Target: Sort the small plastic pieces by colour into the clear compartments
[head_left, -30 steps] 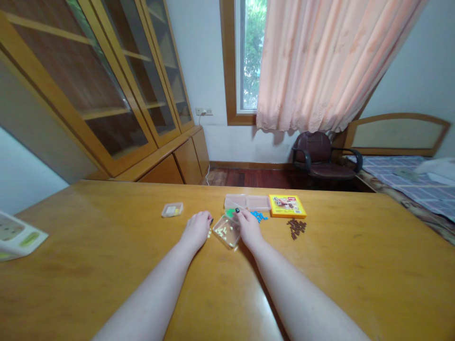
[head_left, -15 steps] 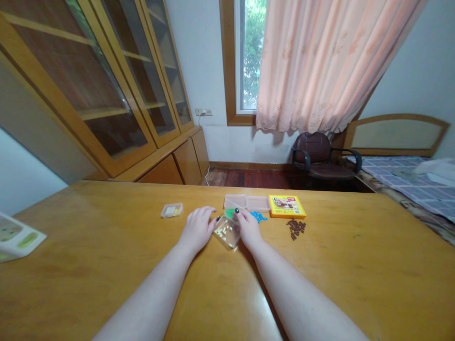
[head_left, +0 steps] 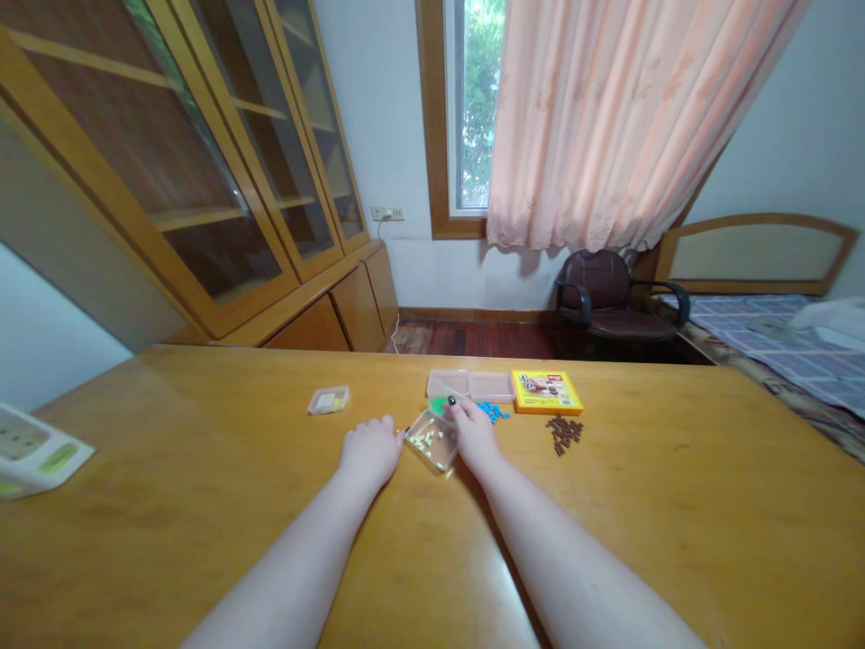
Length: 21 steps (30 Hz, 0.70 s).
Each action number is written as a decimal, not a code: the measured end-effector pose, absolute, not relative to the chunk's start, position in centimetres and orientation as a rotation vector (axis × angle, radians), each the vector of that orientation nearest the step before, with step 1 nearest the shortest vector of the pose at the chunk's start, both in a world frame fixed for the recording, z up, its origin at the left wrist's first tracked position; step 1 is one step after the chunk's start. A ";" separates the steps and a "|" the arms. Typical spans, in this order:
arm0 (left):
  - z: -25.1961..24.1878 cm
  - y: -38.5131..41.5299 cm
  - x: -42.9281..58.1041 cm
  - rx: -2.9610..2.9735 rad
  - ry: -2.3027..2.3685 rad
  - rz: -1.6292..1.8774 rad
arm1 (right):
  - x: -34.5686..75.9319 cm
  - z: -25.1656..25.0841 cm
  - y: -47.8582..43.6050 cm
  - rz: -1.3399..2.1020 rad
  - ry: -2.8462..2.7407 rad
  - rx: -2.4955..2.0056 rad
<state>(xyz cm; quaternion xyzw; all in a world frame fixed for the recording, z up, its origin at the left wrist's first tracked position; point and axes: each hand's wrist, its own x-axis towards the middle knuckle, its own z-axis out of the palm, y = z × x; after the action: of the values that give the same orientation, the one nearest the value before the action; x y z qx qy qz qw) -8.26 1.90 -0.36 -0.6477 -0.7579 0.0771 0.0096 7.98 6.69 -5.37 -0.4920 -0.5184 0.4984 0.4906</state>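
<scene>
A clear plastic box [head_left: 442,465] with several small pale pieces [head_left: 424,440] in it sits tilted in front of me on the table. My right hand [head_left: 476,434] grips its right side, the dark-nailed thumb up near the far corner. Close by the box's left corner is my left hand [head_left: 371,451], fingers curled in; whatever may be between its fingertips is too small to make out. Green pieces [head_left: 438,406] show just behind the box, and blue pieces [head_left: 493,413] lie beyond my right hand, partly covered by it.
Two clear trays [head_left: 492,387] and a yellow printed box [head_left: 547,392] stand toward the table's far edge. Brown pieces [head_left: 564,434] are heaped at right. A small clear box [head_left: 328,400] lies to the left, and a white power strip [head_left: 41,451] at far left.
My left hand has drawn back slightly to the left and toward me, off the box's corner, and its fingers have curled in. My right hand stays on the box.
</scene>
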 end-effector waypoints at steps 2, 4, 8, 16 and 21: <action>-0.5 2.1 -7.9 -2.084 -2.299 0.218 | 8.0 -5.3 6.7 1.219 -1.257 -1.194; -0.6 2.2 -7.6 -2.134 -2.257 0.208 | 7.9 -5.4 6.7 1.218 -1.246 -1.192; -0.9 2.6 -7.6 -2.154 -2.283 0.205 | 7.8 -5.6 6.8 1.208 -1.226 -1.188; -0.7 2.9 -8.2 -2.163 -2.336 0.168 | 7.9 -6.1 7.1 1.205 -1.232 -1.180; -0.7 2.7 -8.2 -2.131 -2.355 0.186 | 7.9 -6.0 7.0 1.221 -1.232 -1.191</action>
<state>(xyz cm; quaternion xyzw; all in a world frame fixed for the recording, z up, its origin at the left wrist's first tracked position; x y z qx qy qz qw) -8.22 2.73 -0.72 -0.6695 -0.7402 0.0583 -0.0199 7.86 7.04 -6.03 -0.4915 -0.5086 0.5039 0.4959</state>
